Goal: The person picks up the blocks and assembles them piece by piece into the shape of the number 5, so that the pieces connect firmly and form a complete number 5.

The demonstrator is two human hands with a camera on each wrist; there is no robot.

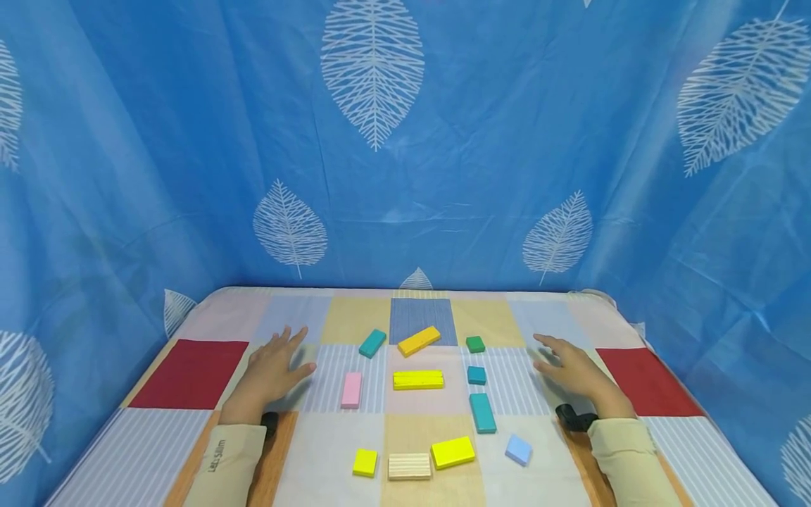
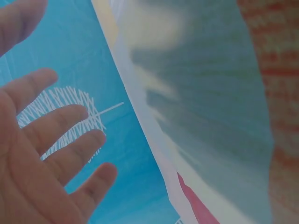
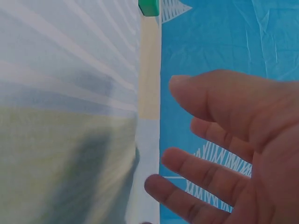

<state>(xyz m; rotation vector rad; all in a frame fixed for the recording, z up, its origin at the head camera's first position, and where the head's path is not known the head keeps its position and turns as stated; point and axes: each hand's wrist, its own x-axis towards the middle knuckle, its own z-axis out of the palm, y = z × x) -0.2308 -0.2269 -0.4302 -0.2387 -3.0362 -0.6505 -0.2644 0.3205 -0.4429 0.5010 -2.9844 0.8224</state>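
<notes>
My left hand (image 1: 274, 372) hovers over the left part of the cloth, fingers spread, holding nothing; the pink block (image 1: 351, 390) is nearest to it. On the opposite side my right hand (image 1: 573, 370) is held with loosely extended fingers, also holding nothing. Closest to it are a small teal block (image 1: 476, 375), a longer teal block (image 1: 483, 413) and a green block (image 1: 475, 344). In the right wrist view the green block (image 3: 149, 7) shows at the top edge. Between the hands lie a yellow ridged block (image 1: 418, 380), an orange-yellow block (image 1: 419, 341) and a teal block (image 1: 372, 343).
Nearer the front lie a small yellow block (image 1: 365, 462), a striped wooden-coloured block (image 1: 409, 467), a yellow block (image 1: 453, 452) and a light blue block (image 1: 519, 450). A patchwork cloth (image 1: 342, 436) covers the table. Blue leaf-print curtains (image 1: 469, 141) enclose the back and sides.
</notes>
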